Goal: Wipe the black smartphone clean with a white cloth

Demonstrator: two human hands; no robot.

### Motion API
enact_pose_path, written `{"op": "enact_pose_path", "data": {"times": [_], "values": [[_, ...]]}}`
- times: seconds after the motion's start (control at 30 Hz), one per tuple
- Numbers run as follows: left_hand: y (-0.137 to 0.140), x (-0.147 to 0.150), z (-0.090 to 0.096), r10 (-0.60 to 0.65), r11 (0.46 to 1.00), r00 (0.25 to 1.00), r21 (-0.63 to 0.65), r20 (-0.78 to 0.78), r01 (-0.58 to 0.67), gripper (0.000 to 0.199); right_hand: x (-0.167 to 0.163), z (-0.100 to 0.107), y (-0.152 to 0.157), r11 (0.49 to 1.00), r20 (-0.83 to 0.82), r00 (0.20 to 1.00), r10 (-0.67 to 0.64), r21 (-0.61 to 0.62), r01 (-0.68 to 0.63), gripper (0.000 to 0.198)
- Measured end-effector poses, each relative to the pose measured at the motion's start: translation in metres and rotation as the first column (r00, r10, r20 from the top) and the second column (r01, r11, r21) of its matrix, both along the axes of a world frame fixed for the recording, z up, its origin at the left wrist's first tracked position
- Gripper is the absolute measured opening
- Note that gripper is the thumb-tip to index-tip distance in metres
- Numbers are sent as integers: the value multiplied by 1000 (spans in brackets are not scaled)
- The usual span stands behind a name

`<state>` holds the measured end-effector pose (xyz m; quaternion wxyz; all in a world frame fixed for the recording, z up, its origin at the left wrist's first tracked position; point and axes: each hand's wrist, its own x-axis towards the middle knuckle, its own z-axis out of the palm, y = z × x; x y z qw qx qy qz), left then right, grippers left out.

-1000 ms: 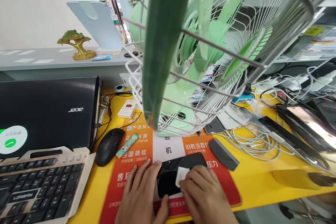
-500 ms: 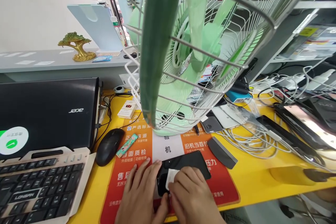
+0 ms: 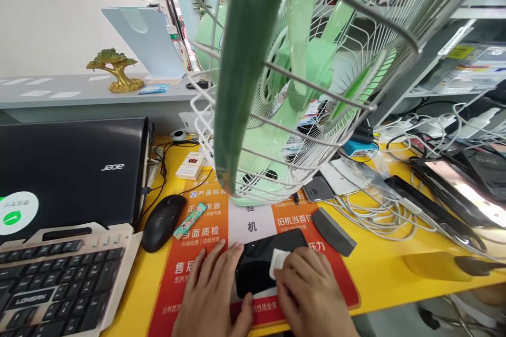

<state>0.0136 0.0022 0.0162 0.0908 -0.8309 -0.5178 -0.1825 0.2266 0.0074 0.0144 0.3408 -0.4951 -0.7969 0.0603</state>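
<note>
In the lower middle, the right hand (image 3: 310, 289) pinches a white cloth square (image 3: 277, 262) on a flat black phone (image 3: 255, 269), probably slippery and breakable. The open left hand (image 3: 215, 292) touches its edge, likely the safest hold.

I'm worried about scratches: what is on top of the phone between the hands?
A white wipe, held in the right hand, is on the dark phone; the left hand is at the phone's left edge. The part beneath the wipe and right hand is hidden.

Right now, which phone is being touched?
The black phone on the mat: left hand at its edge, right hand with wipe over it. Other phones lie untouched, farther right.
</note>
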Motion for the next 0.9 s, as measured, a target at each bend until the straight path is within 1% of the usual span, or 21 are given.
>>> {"op": "enact_pose_path", "data": {"times": [0.1,0.13,0.23,0.3,0.43,0.57,0.67,0.77,0.9], "values": [[0,0,0,0,1000,1000,3,-7,0,56,-12,-3,-2,995,2,996,89,43,-89,12],[-1,0,0,4,1000,1000,0,-6,-4,56,-11,-2,-3,995,4,996,92,40,-92,11],[-1,0,1,10,1000,1000,-11,1,-10,57,0,7,-1,997,23,998,65,-50,-64,15],[-1,1,1,6,1000,1000,1,11,-6,57,5,10,1,996,35,998,57,-73,-54,17],[-1,1,1,13,1000,1000,0,8,-13,56,-1,4,1,997,36,996,76,-28,-75,11],[-1,1,1,10,1000,1000,-12,10,-10,57,-7,-2,0,995,59,993,100,-24,-99,12],[-2,1,2,3,1000,1000,-17,12,-3,58,-6,-1,1,995,73,992,101,-22,-100,11],[-1,1,3,-3,1000,1000,10,18,3,56,-5,0,3,994,71,993,99,-46,-96,12],[2,2,3,-10,999,1000,32,23,10,55,-8,1,5,993,76,991,114,-23,-112,12]]}}
